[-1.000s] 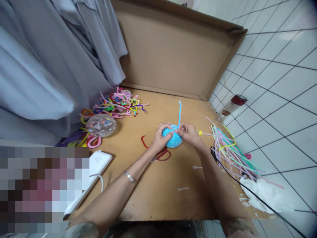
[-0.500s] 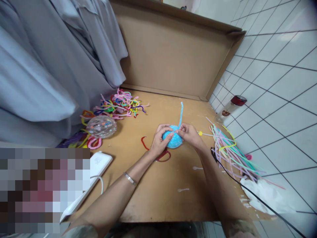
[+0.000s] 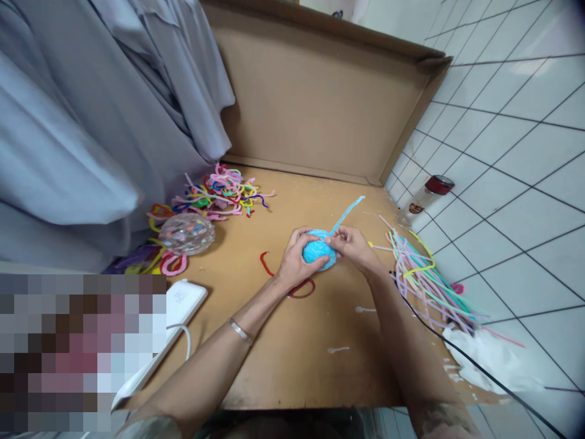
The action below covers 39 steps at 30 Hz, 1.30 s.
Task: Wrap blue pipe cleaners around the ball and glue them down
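Observation:
A bright blue ball of coiled pipe cleaner (image 3: 319,253) is held above the middle of the table. My left hand (image 3: 294,256) is wrapped round its left side, thumb along the near face. At the ball's upper right, my right hand (image 3: 350,245) pinches the blue pipe cleaner (image 3: 346,215), whose loose end sticks out up and to the right. The exact pinch point is partly hidden by the fingers. Beneath my left wrist lie red-handled scissors (image 3: 303,289), partly covered. A short red pipe cleaner (image 3: 265,264) is to their left.
Colourful pipe cleaners (image 3: 223,189) are heaped at the back left, behind a clear plastic ball (image 3: 187,234). Straight pipe cleaners (image 3: 423,274) lie at right near a red-lidded bottle (image 3: 427,198). A black cable (image 3: 461,352) crosses the right edge. A white device (image 3: 187,299) is at left.
The loose end of the blue pipe cleaner has swung from nearly upright to slanting right. The ball has turned slightly, and my left thumb has shifted lower on it.

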Each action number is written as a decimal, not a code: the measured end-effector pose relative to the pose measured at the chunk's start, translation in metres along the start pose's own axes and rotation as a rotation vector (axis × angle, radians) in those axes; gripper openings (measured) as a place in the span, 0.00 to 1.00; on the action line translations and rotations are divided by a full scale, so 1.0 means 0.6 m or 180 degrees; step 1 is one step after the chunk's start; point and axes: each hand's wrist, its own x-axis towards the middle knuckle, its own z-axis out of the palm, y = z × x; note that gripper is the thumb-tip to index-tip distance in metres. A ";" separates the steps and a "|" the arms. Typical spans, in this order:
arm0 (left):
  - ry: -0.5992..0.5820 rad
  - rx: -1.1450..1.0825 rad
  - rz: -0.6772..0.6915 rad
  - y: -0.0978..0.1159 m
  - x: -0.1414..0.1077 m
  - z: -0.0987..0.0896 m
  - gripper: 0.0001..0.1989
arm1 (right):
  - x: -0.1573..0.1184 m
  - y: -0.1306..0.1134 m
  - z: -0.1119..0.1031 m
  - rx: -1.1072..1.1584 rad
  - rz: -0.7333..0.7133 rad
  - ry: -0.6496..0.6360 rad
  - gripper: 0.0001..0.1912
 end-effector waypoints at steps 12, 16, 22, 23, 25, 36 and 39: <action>-0.0125 -0.0029 0.0019 0.010 0.002 0.004 0.21 | -0.009 -0.017 0.010 0.0129 -0.0247 0.0195 0.22; -0.0159 -0.0066 0.0041 0.014 0.003 0.007 0.21 | -0.009 -0.016 0.026 0.0039 -0.0314 0.0413 0.22; -0.0052 -0.0135 0.0057 0.012 0.004 0.010 0.20 | -0.011 -0.012 0.046 -0.0260 -0.0505 0.0643 0.16; -0.0038 -0.0168 0.0030 0.011 0.005 0.010 0.20 | -0.012 -0.013 0.048 -0.0278 -0.0488 0.0642 0.15; 0.0034 -0.0281 -0.0098 0.007 0.007 0.007 0.19 | -0.015 -0.016 0.049 -0.0182 -0.0484 0.0542 0.14; 0.0441 -0.0890 -0.1209 -0.009 0.017 -0.005 0.23 | -0.019 -0.029 -0.035 -0.3189 0.0668 0.1179 0.22; 0.0443 -0.1000 -0.1320 -0.011 0.018 -0.004 0.23 | -0.009 -0.010 -0.045 -0.3903 0.1604 0.0786 0.28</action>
